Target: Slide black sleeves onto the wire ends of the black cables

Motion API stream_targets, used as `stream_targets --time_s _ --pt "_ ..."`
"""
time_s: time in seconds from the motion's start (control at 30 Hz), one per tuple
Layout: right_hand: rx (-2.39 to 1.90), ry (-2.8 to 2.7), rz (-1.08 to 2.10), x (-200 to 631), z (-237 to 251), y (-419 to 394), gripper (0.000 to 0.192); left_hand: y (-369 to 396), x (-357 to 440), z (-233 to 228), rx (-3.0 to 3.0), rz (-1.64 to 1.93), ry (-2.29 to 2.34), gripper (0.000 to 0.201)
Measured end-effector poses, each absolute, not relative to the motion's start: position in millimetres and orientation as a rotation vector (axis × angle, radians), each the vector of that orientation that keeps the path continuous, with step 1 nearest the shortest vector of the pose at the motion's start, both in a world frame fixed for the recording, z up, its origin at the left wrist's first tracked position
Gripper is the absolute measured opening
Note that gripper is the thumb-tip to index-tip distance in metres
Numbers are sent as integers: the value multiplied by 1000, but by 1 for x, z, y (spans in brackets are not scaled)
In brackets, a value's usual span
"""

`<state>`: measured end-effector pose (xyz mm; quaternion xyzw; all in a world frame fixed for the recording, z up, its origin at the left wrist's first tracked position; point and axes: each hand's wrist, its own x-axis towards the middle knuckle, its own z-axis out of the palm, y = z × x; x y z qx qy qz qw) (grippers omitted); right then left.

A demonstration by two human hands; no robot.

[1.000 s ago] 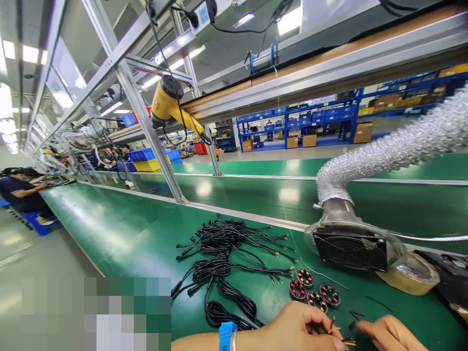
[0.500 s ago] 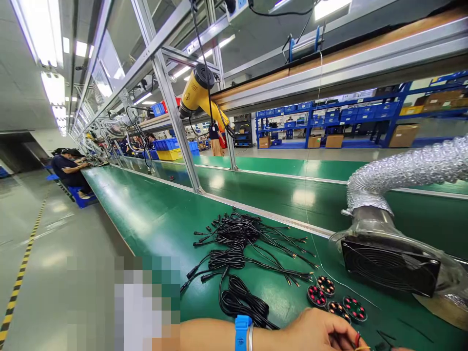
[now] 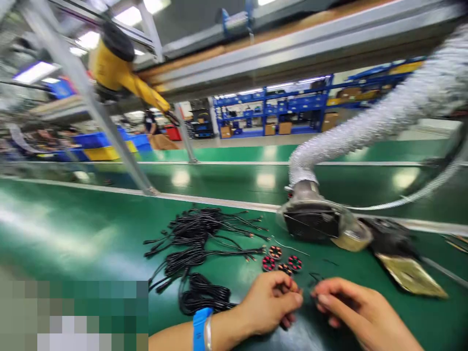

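Observation:
My left hand [image 3: 272, 302], with a blue wristband [image 3: 201, 329], is closed at the fingertips over the bench front; a speck of red shows there, but what it grips is blurred. Facing it from the right, my right hand [image 3: 351, 304] pinches thumb against fingers, and anything between them is too small to make out. Just beyond the left hand lie several small round parts with red or copper-coloured segments, among them a red-and-black disc [image 3: 268, 263] and a copper-toned disc [image 3: 275, 252]. Black cables [image 3: 197, 229] with bare wire ends and a coiled black cable [image 3: 204, 292] rest to the left.
A black fan [image 3: 310, 224] under a silver flexible duct [image 3: 329, 146] stands behind the hands. Right of it is a gold-coloured packet [image 3: 411, 275]. A yellow heat gun [image 3: 113, 68] hangs from the metal frame at upper left. Thin wire [image 3: 292, 246] lies behind the discs.
The view has swung right and the bench things sit further left. My right hand, barely at the edge before, is now in full sight. Red and yellow wire showed at my left fingertips earlier.

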<state>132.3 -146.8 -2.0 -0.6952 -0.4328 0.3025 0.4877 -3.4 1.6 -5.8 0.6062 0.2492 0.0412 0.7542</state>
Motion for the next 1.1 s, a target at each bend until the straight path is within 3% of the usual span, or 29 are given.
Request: stream_targets --time_s 0.13,1.1 --pt "-1570 -871 798 126 24 -138 27 6 -3 -2 1342 75 521 46" --pt "-1675 -964 622 117 15 -139 15 2 -4 3 1436 61 525 43"
